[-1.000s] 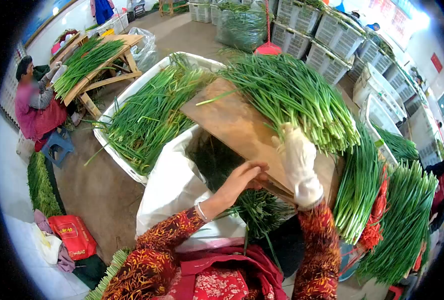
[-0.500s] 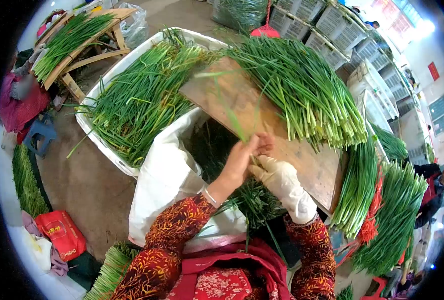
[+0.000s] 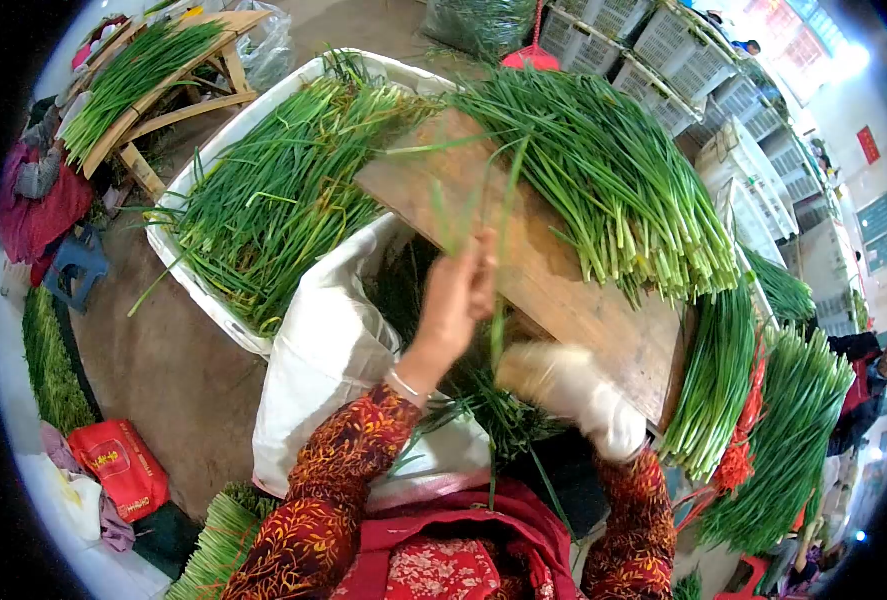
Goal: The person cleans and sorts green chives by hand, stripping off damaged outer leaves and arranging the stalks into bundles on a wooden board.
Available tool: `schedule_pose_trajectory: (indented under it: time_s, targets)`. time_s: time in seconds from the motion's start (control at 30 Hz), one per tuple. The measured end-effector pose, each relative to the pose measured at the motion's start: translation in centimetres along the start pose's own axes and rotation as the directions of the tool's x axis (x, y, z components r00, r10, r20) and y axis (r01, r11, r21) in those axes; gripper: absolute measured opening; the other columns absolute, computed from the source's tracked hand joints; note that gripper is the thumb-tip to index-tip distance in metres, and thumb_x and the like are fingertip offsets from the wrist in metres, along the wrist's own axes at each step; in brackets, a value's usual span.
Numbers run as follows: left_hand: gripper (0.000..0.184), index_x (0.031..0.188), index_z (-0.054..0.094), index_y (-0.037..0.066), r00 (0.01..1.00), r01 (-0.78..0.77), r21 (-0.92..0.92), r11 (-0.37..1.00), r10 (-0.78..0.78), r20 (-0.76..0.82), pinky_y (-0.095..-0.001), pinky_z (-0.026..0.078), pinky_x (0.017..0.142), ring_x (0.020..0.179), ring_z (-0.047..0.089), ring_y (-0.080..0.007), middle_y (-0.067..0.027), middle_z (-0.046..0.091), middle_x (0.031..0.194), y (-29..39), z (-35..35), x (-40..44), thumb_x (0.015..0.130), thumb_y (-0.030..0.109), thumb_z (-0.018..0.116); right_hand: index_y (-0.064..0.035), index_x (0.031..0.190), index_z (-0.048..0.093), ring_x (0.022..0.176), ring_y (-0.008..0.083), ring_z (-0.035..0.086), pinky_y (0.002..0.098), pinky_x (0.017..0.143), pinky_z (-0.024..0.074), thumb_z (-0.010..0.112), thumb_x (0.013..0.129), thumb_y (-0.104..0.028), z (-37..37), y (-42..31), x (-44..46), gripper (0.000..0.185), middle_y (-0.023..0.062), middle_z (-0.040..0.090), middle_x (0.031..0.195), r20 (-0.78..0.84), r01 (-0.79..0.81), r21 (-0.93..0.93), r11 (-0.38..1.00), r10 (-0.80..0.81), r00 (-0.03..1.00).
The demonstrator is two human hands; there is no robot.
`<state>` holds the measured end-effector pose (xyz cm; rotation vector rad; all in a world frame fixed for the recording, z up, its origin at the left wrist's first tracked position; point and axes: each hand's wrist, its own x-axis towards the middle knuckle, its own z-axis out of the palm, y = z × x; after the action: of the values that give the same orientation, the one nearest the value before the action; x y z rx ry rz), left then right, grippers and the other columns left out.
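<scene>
My bare left hand (image 3: 454, 300), a bracelet at its wrist, is closed around a few garlic chive leaves (image 3: 512, 195) that stick up above it, partly blurred. A green strand runs down from it towards my right hand (image 3: 559, 385). That hand wears a pale glove and is smeared by motion, so its fingers cannot be made out. Both are over an open white sack (image 3: 314, 365) with dark green leaves inside. Just beyond, a wooden board (image 3: 554, 275) carries a big pile of garlic chives (image 3: 604, 180), pale stem ends towards me.
A white bin (image 3: 219, 325) full of loose, partly yellowed chives stands at the left. More chive bundles (image 3: 784, 430) lie on the right beside red string (image 3: 739, 460). Another person (image 3: 54, 190) sits near a wooden bench (image 3: 129, 125). Crates (image 3: 684, 50) are stacked at the back.
My hands have moved apart: the left has risen with the chive leaves, while the gloved right has drawn down and slightly to the right.
</scene>
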<state>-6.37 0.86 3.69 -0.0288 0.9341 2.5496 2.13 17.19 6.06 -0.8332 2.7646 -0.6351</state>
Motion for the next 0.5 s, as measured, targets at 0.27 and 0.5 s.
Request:
schedule_pose_trajectory:
  time_s: [0.27, 0.5]
  targets:
    - [0.031, 0.107, 0.048, 0.009, 0.986, -0.165, 0.028, 0.986, 0.166, -0.031, -0.0166, 0.025, 0.041, 0.047, 0.029, -0.0016, 0.0057, 0.046, 0.070, 2.7, 0.9, 0.1, 0.090, 0.033, 0.049, -0.0033, 0.097, 0.057, 0.072, 0.0279, 0.059, 0.0345, 0.070, 0.0479, 0.055, 0.083, -0.033, -5.1, 1.6, 2.3, 0.033, 0.0198, 0.060, 0.075, -0.374, -0.564, 0.212, 0.798, 0.599, 0.708]
    - [0.029, 0.104, 0.051, 0.009, 0.986, 0.126, 0.101, 0.987, -0.136, 0.095, -0.0155, 0.023, 0.041, 0.049, 0.032, -0.0016, 0.0055, 0.047, 0.077, -1.2, 1.9, -0.9, 0.088, 0.034, 0.051, -0.0048, 0.086, 0.057, 0.058, 0.0232, 0.058, 0.0356, 0.054, 0.0451, 0.058, 0.083, -0.028, -6.7, 1.9, 2.9, 0.023, 0.0127, 0.059, 0.064, -0.389, -0.631, -0.190, 0.752, 0.532, 0.752]
